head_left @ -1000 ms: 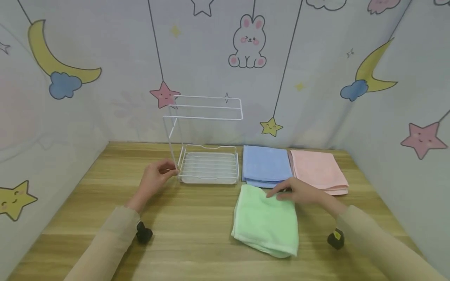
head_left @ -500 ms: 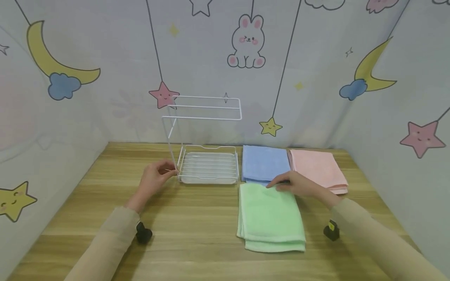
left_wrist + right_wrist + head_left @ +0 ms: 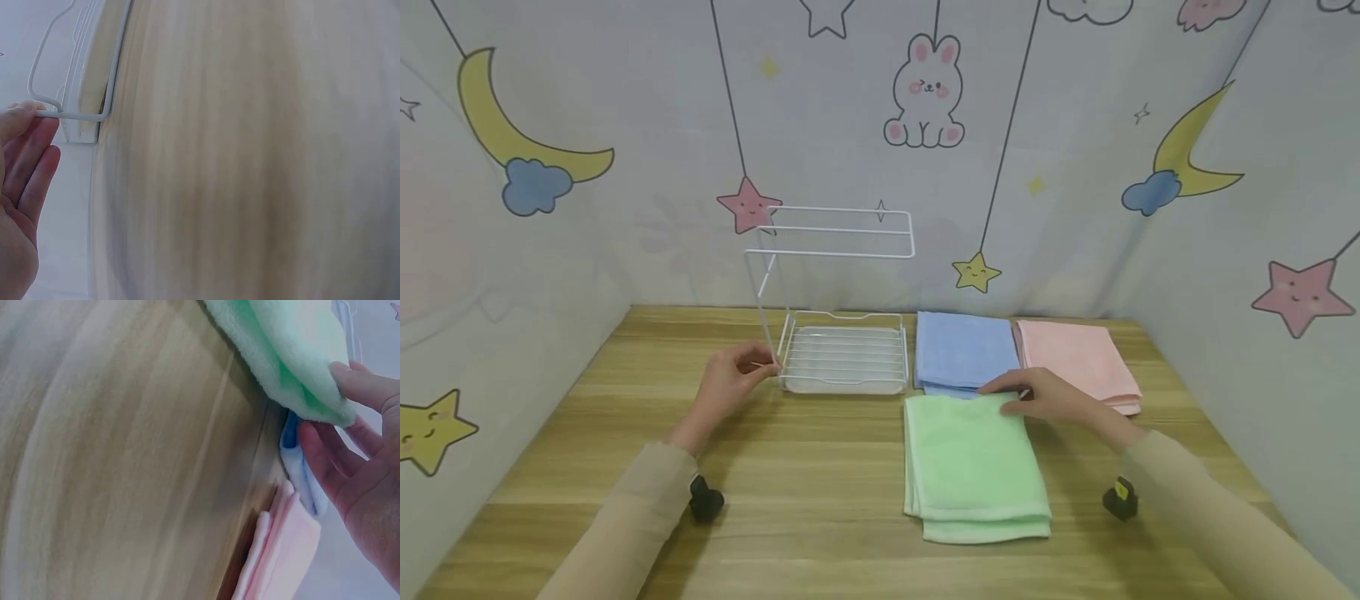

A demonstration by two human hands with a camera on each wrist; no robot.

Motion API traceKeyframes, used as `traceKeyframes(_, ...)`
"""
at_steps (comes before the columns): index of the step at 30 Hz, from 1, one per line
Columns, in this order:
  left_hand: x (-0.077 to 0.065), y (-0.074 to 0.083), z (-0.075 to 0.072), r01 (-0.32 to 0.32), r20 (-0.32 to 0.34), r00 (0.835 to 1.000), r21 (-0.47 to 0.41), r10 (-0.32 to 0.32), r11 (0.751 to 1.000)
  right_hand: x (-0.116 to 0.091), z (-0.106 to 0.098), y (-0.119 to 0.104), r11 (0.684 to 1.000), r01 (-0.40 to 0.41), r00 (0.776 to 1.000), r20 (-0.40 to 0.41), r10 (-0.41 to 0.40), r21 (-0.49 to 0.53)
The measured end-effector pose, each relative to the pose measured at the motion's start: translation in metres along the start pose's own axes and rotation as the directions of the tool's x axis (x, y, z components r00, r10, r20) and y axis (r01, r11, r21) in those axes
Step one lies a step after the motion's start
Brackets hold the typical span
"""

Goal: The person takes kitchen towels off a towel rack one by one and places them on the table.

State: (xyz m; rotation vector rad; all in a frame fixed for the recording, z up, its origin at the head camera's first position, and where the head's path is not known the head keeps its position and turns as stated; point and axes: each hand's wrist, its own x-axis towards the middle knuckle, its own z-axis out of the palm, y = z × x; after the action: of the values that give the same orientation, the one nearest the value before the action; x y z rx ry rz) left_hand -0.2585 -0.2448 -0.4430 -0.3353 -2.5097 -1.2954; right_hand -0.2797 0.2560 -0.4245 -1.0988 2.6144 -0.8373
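Note:
In the head view my left hand [image 3: 730, 382] pinches the lower left wire of a white wire rack [image 3: 830, 253]; the left wrist view shows thumb and fingertips on that wire. My right hand [image 3: 1047, 398] is at the top right corner of a folded green towel [image 3: 973, 458], which lies on the table. In the right wrist view the thumb lies on the towel's upper face and the fingers are behind its edge. A folded blue towel [image 3: 966, 346] lies just behind the green one, its near edge partly covered.
A folded pink towel [image 3: 1078, 358] lies right of the blue one, against the back wall. The rack's base holds a clear tray [image 3: 842, 387]. Patterned walls [image 3: 1060, 250] border the wooden table [image 3: 775, 517] at the back and both sides.
The green towel has turned straighter, its near edge shifting right and a lower layer now showing. My right hand has slid right along its far edge. My left hand stays on the rack.

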Motion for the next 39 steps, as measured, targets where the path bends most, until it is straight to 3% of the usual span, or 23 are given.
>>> traceKeyframes(12, 0.001, 0.0, 0.0, -0.01, -0.007, 1.0, -0.004, 0.01, 1.0, -0.01, 0.0, 0.007, 0.999, -0.018, 0.997, -0.079, 0.021, 0.032)
traceKeyframes(22, 0.001, 0.0, 0.002, -0.013, -0.01, 1.0, 0.002, 0.013, 1.0, -0.023, -0.012, 0.025, 0.999, 0.003, 0.998, -0.059, 0.0, 0.049)
traceKeyframes(39, -0.001, 0.005, -0.001, 0.004, -0.008, 1.0, 0.015, -0.004, 1.0, -0.009, -0.002, 0.018, 0.999, -0.001, 1.0, -0.02, 0.001, 0.043)
